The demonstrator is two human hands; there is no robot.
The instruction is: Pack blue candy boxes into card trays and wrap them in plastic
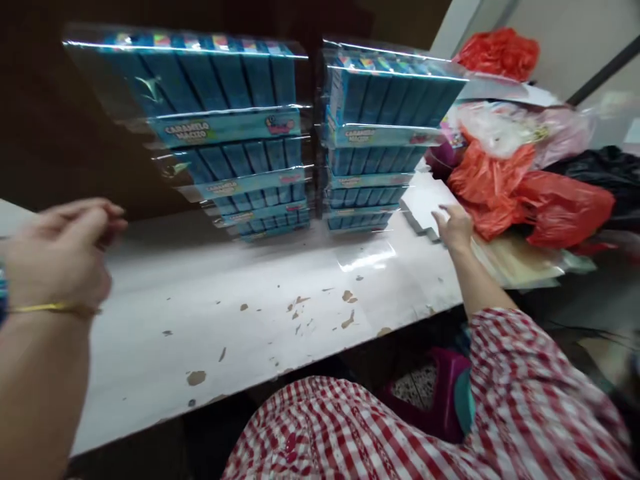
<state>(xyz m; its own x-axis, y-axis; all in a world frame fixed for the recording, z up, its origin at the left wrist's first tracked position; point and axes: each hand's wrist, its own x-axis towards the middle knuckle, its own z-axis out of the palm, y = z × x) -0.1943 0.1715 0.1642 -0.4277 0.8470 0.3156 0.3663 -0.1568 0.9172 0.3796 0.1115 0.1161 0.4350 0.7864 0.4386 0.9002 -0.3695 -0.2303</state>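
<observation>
On the left, my left hand (75,250) is raised over the white table (165,353), its fingers curled together; whether anything is between them is too blurred to tell. At the right, my right hand (455,227) is at the edge of a stack of white flat pieces (427,200), thumb and finger apart. Two tall stacks of blue boxes in clear plastic stand at the back of the table. The left stack (225,127) and the right stack (385,137) have a narrow gap between them.
Red plastic bags (565,207), a clear bag and a black bag (605,180) are piled at the right. Flat yellowish sheets (525,257) lie beneath them. A purple stool (445,393) is below the table's front edge. A brown panel rises behind the stacks.
</observation>
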